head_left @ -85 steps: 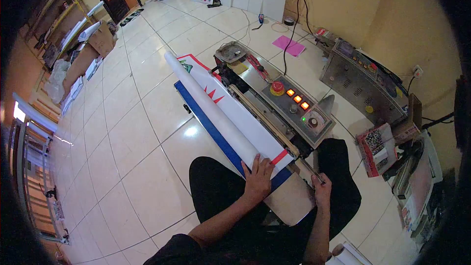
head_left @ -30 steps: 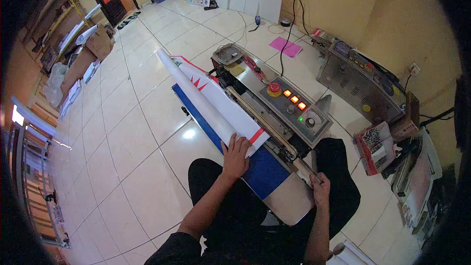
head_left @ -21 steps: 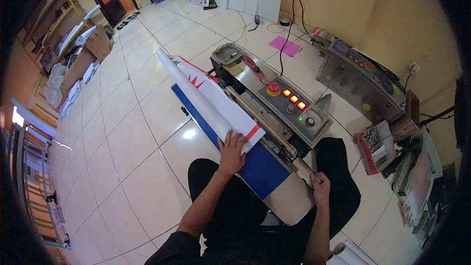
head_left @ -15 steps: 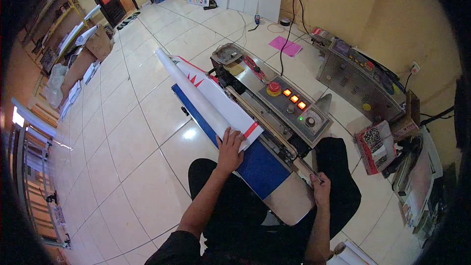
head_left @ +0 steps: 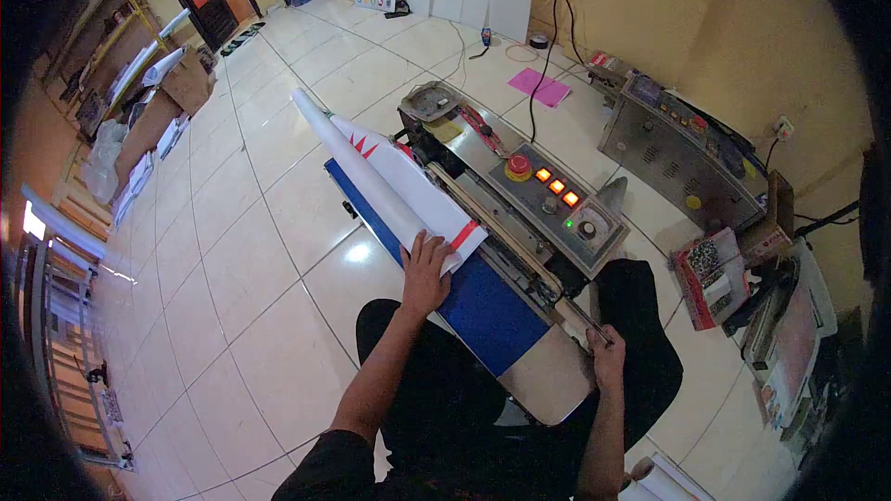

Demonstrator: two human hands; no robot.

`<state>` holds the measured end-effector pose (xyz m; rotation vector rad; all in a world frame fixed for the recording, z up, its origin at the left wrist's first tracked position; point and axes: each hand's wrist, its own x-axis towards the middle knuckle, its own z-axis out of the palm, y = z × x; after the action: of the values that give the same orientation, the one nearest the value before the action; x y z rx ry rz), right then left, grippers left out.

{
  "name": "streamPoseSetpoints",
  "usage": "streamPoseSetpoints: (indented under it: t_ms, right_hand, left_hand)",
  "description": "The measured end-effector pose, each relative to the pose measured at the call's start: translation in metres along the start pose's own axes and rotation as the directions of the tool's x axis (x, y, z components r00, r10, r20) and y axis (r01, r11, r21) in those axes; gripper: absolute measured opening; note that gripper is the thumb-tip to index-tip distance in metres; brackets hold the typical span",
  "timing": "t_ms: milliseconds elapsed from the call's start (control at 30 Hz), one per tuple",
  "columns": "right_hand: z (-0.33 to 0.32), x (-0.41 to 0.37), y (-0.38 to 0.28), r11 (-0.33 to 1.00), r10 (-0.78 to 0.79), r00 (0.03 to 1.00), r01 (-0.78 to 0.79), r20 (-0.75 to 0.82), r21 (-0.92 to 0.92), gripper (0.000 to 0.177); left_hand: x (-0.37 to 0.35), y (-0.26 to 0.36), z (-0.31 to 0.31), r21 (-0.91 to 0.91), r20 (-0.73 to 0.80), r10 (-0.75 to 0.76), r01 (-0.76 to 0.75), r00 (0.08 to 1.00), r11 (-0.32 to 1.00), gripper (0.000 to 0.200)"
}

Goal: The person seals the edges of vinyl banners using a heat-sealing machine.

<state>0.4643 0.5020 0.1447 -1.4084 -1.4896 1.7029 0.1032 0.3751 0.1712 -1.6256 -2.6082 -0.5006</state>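
Observation:
A band sealer [head_left: 548, 213] with a blue belt [head_left: 492, 306] stands in front of my knees. Over the belt lies a white rolled banner [head_left: 367, 172] with red markings, its loose flap reaching toward the sealer's edge. My left hand [head_left: 426, 271] grips the near end of the roll, fingers laid over it and the thumb side partly hidden. At the sealer's near end, my right hand [head_left: 608, 353] is closed around the tip of a thin metal bar [head_left: 580, 318].
Lit orange switches and a red stop button [head_left: 518, 167] top the sealer. A second metal machine [head_left: 687, 153] stands by the wall, with an open red box [head_left: 710, 278] closer to me. A black cable [head_left: 548, 65] hangs behind. Pink paper [head_left: 540, 87] lies on the tiles.
My left hand and the banner have shifted slightly left, drawing the flap's red-striped edge away from the sealer. My right hand stays on the metal bar.

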Motion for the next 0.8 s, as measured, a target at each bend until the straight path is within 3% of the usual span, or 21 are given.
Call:
streamPoseSetpoints:
  t_ms: [733, 800]
  right_hand:
    - [0.005, -0.003, -0.003, 1.000, 0.002, 1.000, -0.002, 0.025, 0.011, 0.030]
    - [0.010, -0.007, -0.009, 1.000, 0.015, 0.996, -0.017, -0.090, -0.021, 0.031]
  left_hand:
    - [0.021, -0.036, -0.011, -0.021, -0.102, 0.006, -0.008, 0.995, 1.000, 0.054]
    - [0.024, -0.038, -0.012, -0.022, -0.115, -0.004, 0.001, 0.993, 1.000, 0.051]
